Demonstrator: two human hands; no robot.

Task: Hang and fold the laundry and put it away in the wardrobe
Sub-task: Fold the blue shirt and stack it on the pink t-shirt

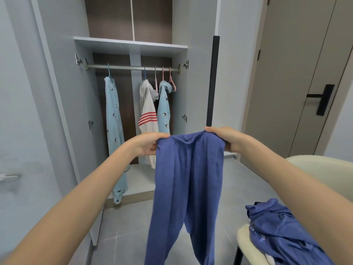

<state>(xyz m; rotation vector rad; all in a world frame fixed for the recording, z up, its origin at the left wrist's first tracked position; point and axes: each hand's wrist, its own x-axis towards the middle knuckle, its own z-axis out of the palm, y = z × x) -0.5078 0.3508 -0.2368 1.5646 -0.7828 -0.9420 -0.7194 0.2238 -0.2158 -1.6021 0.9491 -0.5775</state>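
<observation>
This is a room in a home, as shown by the open built-in wardrobe (131,44) with clothes (148,115) on hangers (172,83) along its rail (131,67), a beige door (286,73), and a cream chair (321,169) holding laundry (277,226).

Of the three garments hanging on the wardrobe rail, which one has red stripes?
The white hooded top, in the middle. The left garment and the right garment are light blue with small dark birds, no stripes.

You're holding the blue trousers (188,178) by the waistband, legs dangling. Another blue garment (277,232) is lying crumpled on the chair (243,238).
</observation>
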